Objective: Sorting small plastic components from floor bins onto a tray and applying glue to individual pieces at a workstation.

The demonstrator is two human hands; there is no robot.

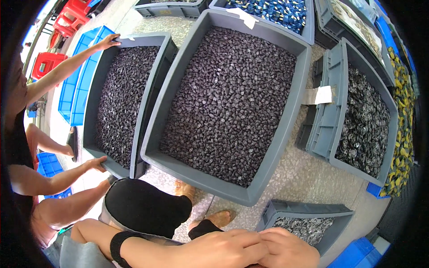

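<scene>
My left hand (230, 248) and my right hand (288, 249) are together at the bottom of the picture, touching, with their fingers curled and overlapping. The fingertips are hidden, so I cannot make out whether anything is between them. A black band (119, 248) circles my left arm. Beyond my hands stands a large grey bin (203, 181) full of small dark pebble-like pieces (228, 102). Close to my right hand is a smaller grey crate (308, 206) with silvery pieces (304, 228) in it.
Another person's hands (106, 42) hold a grey bin (154, 102) of dark pieces at left. Grey crates (336, 102) with ring-like black pieces (364, 125) stand at right. Yellow-and-dark pieces (402, 129) lie along the right rim; blue-and-white pieces (272, 13) fill a far bin.
</scene>
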